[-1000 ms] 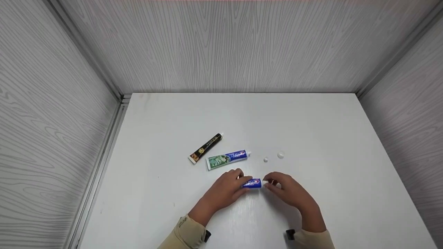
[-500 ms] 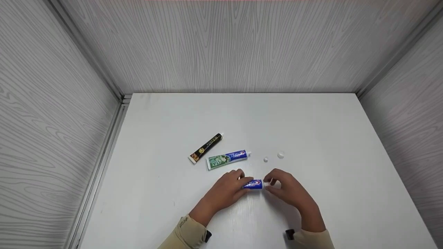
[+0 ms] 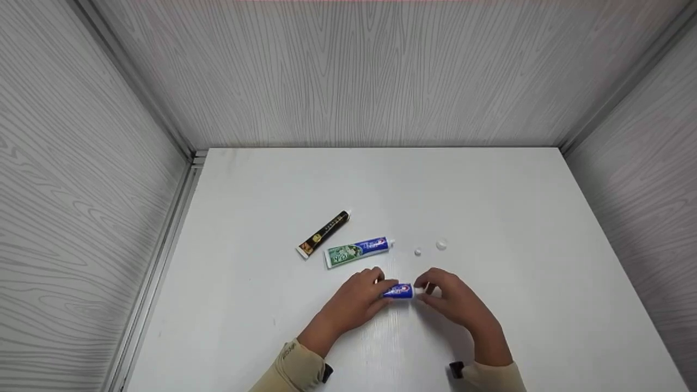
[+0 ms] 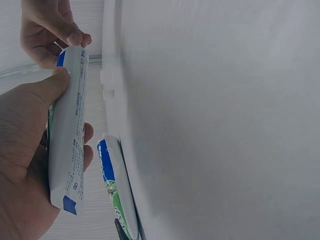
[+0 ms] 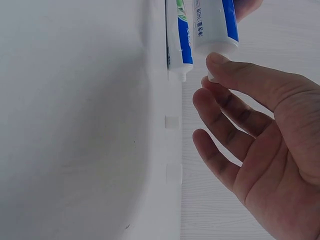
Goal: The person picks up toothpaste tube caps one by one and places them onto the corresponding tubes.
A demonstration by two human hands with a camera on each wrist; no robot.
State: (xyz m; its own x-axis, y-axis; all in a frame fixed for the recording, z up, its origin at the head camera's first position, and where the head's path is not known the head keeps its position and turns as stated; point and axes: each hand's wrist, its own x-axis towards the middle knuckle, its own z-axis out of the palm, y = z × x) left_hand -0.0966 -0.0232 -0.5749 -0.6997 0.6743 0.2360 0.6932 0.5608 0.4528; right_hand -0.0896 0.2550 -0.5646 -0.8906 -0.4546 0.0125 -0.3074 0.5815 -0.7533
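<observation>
My left hand [image 3: 354,299] grips a blue-and-white toothpaste tube [image 3: 402,291], thumb on one side and fingers around the other. In the left wrist view the printed back of this tube [image 4: 70,125] shows, its flat end near the palm. At the tube's right end, my right hand [image 3: 460,302] pinches the small white cap [image 5: 211,77] between thumb and index finger, which mostly cover it. Its other fingers are loosely bent. Just beyond the hands lies a second toothpaste tube [image 3: 356,251], green and blue, its narrow white nozzle bare and pointing right.
A black toothpaste tube [image 3: 324,234] lies slanted behind the green-and-blue one. To the right of the tubes are a small white cap [image 3: 417,252] and a larger, whitish cap [image 3: 441,245]. Grey wood-grain panels [image 3: 348,76] enclose the white table [image 3: 261,185].
The held tube has shifted very slightly to the right and toward the body. My right fingertips have changed position a little around the cap. The things lying on the table stay put.
</observation>
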